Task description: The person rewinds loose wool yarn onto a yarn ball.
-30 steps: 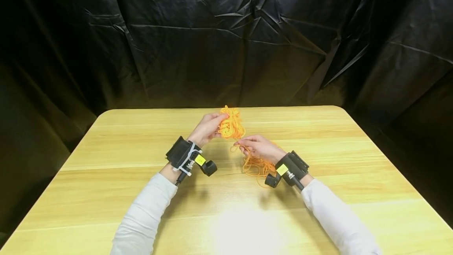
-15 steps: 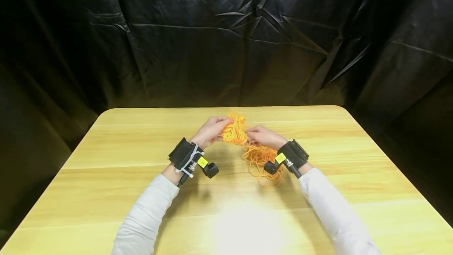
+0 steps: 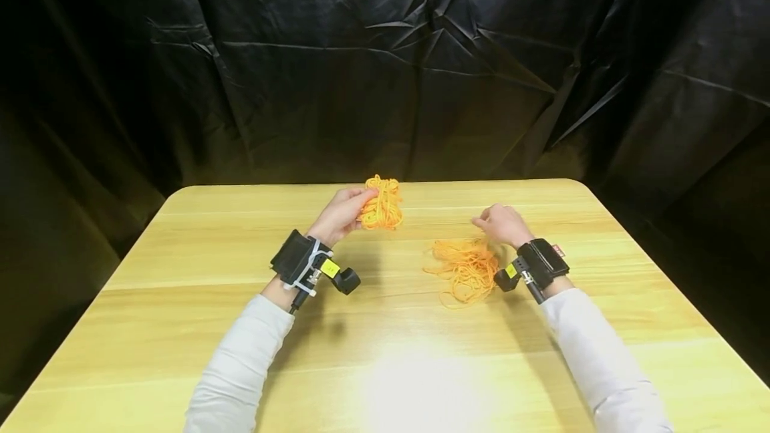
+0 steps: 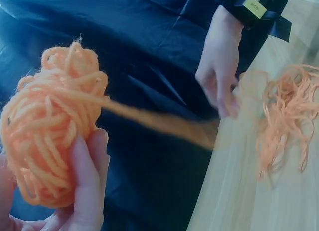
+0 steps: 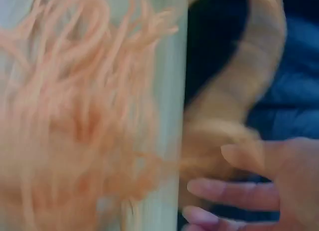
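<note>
The left hand [image 3: 339,214] grips a wound ball of orange yarn [image 3: 381,203], raised over the far part of the table. In the left wrist view its fingers [image 4: 87,191] wrap the lower part of the ball [image 4: 55,126]. A blurred strand [image 4: 154,120] runs from the ball toward the table and the right side. To the right, the right hand [image 3: 504,224] is beyond a loose yarn pile [image 3: 466,269]. The right wrist view shows its thumb apart from its slightly bent fingers [image 5: 234,193], with blurred yarn [image 5: 214,136] passing close by the thumb.
The light wooden table [image 3: 180,299] has rounded far corners. Behind it hangs a creased black sheet [image 3: 337,105]. Each wrist bears a black strap with a small camera, the left camera [image 3: 345,280] and right camera [image 3: 506,278] jutting inward over the table.
The right hand has moved from beside the ball out to the right, its thumb now parted from its fingers. The left hand has shifted slightly left with the ball. The loose pile has spread rightward.
</note>
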The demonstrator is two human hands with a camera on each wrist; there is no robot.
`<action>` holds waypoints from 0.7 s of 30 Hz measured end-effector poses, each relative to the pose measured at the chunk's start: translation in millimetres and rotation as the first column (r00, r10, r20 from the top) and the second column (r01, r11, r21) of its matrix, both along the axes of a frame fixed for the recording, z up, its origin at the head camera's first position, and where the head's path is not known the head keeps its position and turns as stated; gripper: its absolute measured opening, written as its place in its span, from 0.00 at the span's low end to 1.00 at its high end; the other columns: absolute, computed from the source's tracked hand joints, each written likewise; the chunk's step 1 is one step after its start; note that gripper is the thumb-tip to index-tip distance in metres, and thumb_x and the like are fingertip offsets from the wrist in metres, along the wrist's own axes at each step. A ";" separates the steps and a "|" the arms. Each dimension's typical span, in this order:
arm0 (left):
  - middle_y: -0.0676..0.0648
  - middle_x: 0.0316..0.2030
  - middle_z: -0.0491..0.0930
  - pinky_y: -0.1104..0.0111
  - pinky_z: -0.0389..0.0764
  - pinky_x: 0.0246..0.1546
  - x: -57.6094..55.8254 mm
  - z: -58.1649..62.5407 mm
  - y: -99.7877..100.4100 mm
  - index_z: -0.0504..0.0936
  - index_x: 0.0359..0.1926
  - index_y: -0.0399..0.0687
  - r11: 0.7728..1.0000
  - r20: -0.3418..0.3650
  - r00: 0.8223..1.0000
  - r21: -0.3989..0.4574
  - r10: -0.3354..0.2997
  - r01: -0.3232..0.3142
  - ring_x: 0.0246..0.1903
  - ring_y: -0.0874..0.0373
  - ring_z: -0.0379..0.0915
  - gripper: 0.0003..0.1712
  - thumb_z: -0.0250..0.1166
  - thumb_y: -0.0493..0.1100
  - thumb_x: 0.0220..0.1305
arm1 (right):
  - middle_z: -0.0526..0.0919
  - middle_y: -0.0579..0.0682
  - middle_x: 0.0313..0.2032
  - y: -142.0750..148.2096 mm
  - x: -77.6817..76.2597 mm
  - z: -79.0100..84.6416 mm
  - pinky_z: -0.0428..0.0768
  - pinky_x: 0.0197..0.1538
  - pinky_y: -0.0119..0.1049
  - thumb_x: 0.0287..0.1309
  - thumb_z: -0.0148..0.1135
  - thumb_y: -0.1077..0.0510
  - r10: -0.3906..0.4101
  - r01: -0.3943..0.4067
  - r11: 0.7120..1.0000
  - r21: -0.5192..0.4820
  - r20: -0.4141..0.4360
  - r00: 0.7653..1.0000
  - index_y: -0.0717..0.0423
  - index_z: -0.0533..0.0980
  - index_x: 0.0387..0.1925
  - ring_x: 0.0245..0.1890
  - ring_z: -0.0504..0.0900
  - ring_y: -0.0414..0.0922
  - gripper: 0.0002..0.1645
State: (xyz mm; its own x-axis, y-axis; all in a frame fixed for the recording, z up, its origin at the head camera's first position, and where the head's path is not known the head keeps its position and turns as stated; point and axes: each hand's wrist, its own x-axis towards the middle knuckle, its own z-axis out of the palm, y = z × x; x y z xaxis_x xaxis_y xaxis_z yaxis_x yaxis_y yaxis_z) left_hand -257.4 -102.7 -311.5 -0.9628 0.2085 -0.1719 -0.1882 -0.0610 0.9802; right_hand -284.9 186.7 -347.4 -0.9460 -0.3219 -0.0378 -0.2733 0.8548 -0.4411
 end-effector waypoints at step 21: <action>0.48 0.29 0.75 0.72 0.79 0.29 3.6 -5.2 16.9 0.66 0.52 0.30 0.997 0.015 0.997 -0.027 -0.073 0.074 0.25 0.63 0.75 0.20 0.51 0.42 0.65 | 0.77 0.45 0.25 -80.2 17.0 -25.7 0.71 0.28 0.23 0.62 0.40 0.68 0.574 0.176 0.381 -0.908 0.382 0.724 0.55 0.78 0.30 0.22 0.72 0.35 0.19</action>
State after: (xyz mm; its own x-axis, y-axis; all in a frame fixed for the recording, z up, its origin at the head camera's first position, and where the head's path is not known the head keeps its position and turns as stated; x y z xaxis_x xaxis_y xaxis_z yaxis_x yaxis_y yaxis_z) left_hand -253.8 -85.8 -316.7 -0.9425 0.2735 -0.1922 -0.2052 -0.0193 0.9785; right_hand -267.9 106.4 -373.1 -0.7169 -0.6931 -0.0756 0.2469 -0.1510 -0.9572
